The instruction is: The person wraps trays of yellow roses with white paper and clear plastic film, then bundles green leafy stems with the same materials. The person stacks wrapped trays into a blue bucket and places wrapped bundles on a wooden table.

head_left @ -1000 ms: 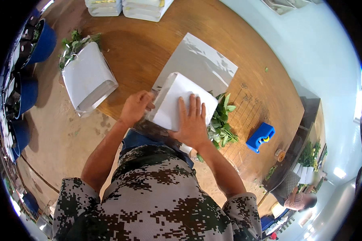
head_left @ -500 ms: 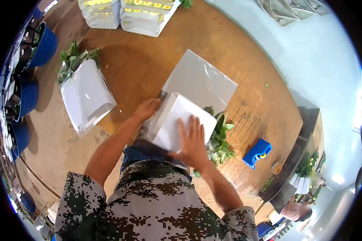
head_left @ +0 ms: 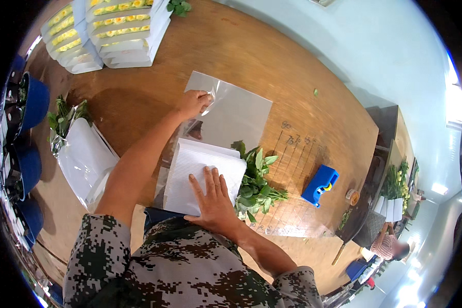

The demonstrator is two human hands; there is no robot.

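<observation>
My right hand (head_left: 214, 199) lies flat, fingers spread, on a flower bunch wrapped in white ribbed paper (head_left: 190, 167) at the near edge of the wooden table (head_left: 272, 61). Green leafy stems (head_left: 255, 179) stick out of the wrap to the right. My left hand (head_left: 194, 104) reaches forward and pinches the near-left corner of a clear plastic sheet (head_left: 236, 118) that lies flat on the table beyond the bunch. The pinched corner is lifted and curled.
Stacks of wrapped yellow-flower bunches (head_left: 113, 25) lie at the table's far left. Another wrapped bunch in white paper (head_left: 82, 154) lies at the left. A blue tape dispenser (head_left: 319, 185) stands at the right. Blue buckets (head_left: 28, 133) line the left edge. Another person (head_left: 387, 246) is at far right.
My left hand left the white wrap, reached forward and took hold of the clear sheet's corner. My right hand stayed pressed on the wrapped bunch. The view tilted further over the table.
</observation>
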